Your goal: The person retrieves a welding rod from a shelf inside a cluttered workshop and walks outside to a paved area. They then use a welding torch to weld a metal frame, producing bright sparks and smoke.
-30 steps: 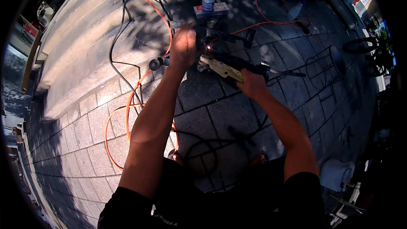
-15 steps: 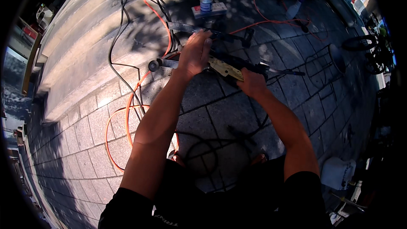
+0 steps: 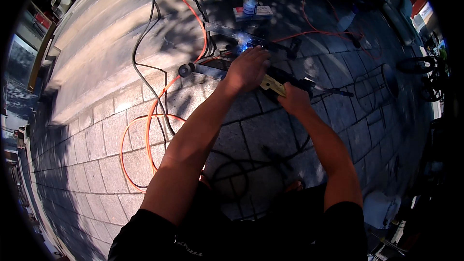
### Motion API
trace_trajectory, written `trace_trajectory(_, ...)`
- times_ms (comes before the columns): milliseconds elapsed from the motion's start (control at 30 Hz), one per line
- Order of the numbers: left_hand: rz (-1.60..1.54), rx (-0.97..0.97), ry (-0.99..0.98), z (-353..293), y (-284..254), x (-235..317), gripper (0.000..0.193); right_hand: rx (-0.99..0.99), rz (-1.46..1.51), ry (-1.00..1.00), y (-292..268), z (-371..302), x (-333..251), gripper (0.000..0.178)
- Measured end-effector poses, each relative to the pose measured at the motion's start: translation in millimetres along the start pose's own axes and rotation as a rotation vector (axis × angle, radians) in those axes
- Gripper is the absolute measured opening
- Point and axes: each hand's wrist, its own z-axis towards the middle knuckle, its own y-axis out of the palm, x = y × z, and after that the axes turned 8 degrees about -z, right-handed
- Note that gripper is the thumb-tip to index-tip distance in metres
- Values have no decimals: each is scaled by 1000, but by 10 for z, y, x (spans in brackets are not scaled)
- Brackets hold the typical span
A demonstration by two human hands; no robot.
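Observation:
My right hand [image 3: 295, 99] is closed around one end of a yellow welding tool [image 3: 273, 85], which slants up and left. A bright blue arc [image 3: 245, 46] with thin smoke glows just past my left hand, on a dark metal frame [image 3: 210, 71] with a small black wheel [image 3: 185, 70]. My left hand [image 3: 249, 69] is held back up and flat, fingers stretched out beside the arc, above the tool's left end. It hides that end, and whether it touches the tool cannot be seen.
A blue-labelled bottle [image 3: 250, 5] stands on a red and white box [image 3: 263, 13] beyond the frame. Orange hose [image 3: 124, 157] and black cables [image 3: 136, 50] trail over the paving at left. Pale steps [image 3: 92, 43] rise at upper left. A dark cable coil [image 3: 232, 174] lies near my feet.
A blue arc with smoke has appeared by the frame. My left hand has shifted right and slightly down in the picture; my right hand keeps its grip on the welding tool.

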Motion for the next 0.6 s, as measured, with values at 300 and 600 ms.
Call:
trace_trajectory(300, 32, 1, 47, 12, 13, 34, 42, -18, -24, 8, -10, 9, -24, 54)
trace_trajectory(600, 43, -17, 31, 17, -10, 55, 42, -13, -20, -6, 24, 13, 13, 53)
